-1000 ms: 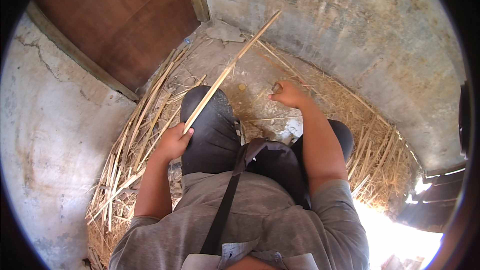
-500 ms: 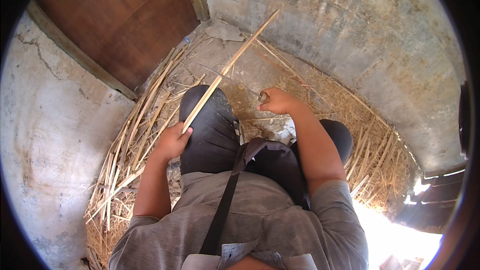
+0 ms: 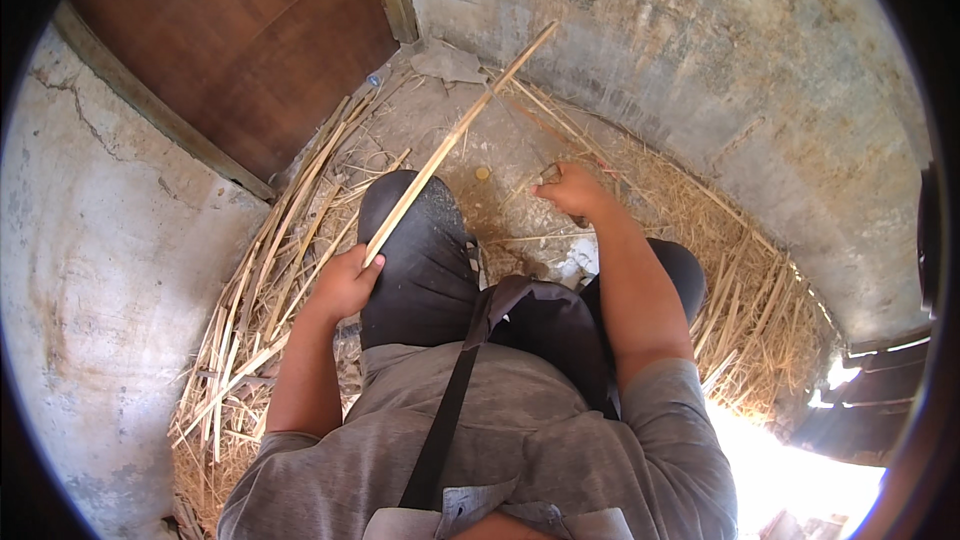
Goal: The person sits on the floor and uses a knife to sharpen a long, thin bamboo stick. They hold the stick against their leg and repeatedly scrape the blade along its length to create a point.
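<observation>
My left hand (image 3: 344, 283) is closed around the lower end of a long, pale split bamboo strip (image 3: 450, 140). The strip slants up and to the right across my left knee (image 3: 412, 202), its far tip near the back wall. Beyond my lap, my right hand (image 3: 572, 192) is closed around what looks like a thin-bladed knife (image 3: 549, 173). Only a small part of it shows by the fingers, and a dark bit sticks out below the palm; its blade is hard to make out. The knife and strip are apart.
A heap of bamboo strips (image 3: 290, 225) lies at my left along the wall. Shavings (image 3: 740, 270) cover the floor at my right. Stained walls (image 3: 680, 50) and a brown door (image 3: 240, 40) close in ahead. A flat grey piece (image 3: 447, 62) lies near the corner.
My right hand has moved right and slightly away from me, with the knife drawn back from the strip; its long blade showed clearly before. My left hand and the strip have barely moved.
</observation>
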The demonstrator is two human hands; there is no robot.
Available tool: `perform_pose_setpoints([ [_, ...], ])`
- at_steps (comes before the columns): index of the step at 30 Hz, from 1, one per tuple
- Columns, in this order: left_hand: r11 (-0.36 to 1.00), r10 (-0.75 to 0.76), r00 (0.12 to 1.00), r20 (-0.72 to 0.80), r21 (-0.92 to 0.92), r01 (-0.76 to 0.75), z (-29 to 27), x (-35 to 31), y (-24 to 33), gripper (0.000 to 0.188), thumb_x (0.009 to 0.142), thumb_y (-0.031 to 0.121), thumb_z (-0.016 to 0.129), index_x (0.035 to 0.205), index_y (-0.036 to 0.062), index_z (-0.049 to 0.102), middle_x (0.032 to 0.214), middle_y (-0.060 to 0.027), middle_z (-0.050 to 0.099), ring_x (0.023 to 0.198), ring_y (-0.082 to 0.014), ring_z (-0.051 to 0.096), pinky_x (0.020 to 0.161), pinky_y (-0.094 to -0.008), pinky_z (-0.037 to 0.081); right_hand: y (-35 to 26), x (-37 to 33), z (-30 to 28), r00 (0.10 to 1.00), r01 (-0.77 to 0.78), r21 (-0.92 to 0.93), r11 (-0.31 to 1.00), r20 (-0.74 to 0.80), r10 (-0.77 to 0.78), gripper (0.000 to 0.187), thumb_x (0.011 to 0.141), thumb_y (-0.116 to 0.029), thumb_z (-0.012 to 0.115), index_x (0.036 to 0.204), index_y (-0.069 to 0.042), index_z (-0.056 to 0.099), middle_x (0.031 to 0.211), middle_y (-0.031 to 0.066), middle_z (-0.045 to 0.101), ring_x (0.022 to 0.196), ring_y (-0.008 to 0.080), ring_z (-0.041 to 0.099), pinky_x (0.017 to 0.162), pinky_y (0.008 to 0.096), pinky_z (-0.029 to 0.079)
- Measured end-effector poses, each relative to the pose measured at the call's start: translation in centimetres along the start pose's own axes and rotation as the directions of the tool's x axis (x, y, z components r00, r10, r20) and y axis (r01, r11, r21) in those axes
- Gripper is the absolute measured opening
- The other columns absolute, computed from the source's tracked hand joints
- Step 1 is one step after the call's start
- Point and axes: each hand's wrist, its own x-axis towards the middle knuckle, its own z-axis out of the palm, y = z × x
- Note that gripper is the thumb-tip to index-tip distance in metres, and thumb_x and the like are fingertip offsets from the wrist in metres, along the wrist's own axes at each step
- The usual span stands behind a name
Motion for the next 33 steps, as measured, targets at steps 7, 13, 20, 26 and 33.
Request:
perform_pose_setpoints([
  [7,1.0,-0.02,1.0,-0.009,-0.009,0.02,0.1,-0.1,0.2,0.039,0.103,0.038,0.058,0.095,0.0003,0.058,0.084,-0.0227,0.064,0.079,-0.0385,0.061,0.076,-0.0464,0.048,-3.0,-2.3,0.0,0.976,0.174,-0.145,0.974,0.156,-0.151,0.062,0.081,-0.04,0.079,0.123,0.002,0.065,0.105,0.0221,0.072,0.096,0.0368,0.069,0.085,0.0439,0.053],
  [13,1.0,-0.019,1.0,-0.012,-0.019,0.019,0.3,0.0,0.0,0.04,0.103,0.038,0.058,0.095,-0.0007,0.058,0.082,-0.0219,0.063,0.076,-0.0364,0.06,0.074,-0.0453,0.048,-1.3,-0.9,0.6,0.974,0.222,-0.221,0.95,0.012,-0.225,0.061,0.082,-0.042,0.079,0.123,0.002,0.066,0.111,0.0256,0.07,0.106,0.0389,0.067,0.091,0.0456,0.051],
  [20,1.0,0.015,0.999,-0.033,0.021,-0.015,0.4,0.0,-0.2,0.042,0.103,0.04,0.057,0.093,-0.0008,0.057,0.082,-0.024,0.063,0.077,-0.0408,0.061,0.074,-0.047,0.048,-0.9,-0.6,-0.7,0.993,0.057,-0.086,0.995,-0.098,-0.066,0.056,0.081,-0.043,0.078,0.114,0.001,0.068,0.116,0.0268,0.069,0.11,0.042,0.065,0.093,0.046,0.051],
  [26,0.998,-0.021,1.0,0.01,0.052,0.021,-0.2,0.0,0.2,0.041,0.103,0.041,0.055,0.098,0.0013,0.059,0.089,-0.0255,0.066,0.086,-0.0453,0.063,0.079,-0.0498,0.048,-3.0,-2.2,0.7,0.956,0.287,-0.263,0.921,0.14,-0.258,0.059,0.081,-0.043,0.078,0.118,0.002,0.067,0.118,0.027,0.068,0.111,0.0428,0.064,0.094,0.0457,0.051],
  [33,1.0,0.012,1.0,-0.008,0.008,-0.012,-0.1,-0.2,0.1,0.041,0.103,0.039,0.057,0.092,-0.0003,0.056,0.082,-0.0237,0.063,0.076,-0.0405,0.061,0.073,-0.0473,0.047,-1.0,-0.8,0.1,0.98,0.174,-0.186,0.967,-0.066,-0.189,0.065,0.08,-0.045,0.078,0.121,0.003,0.065,0.12,0.0263,0.068,0.114,0.0432,0.063,0.094,0.0456,0.05],
])
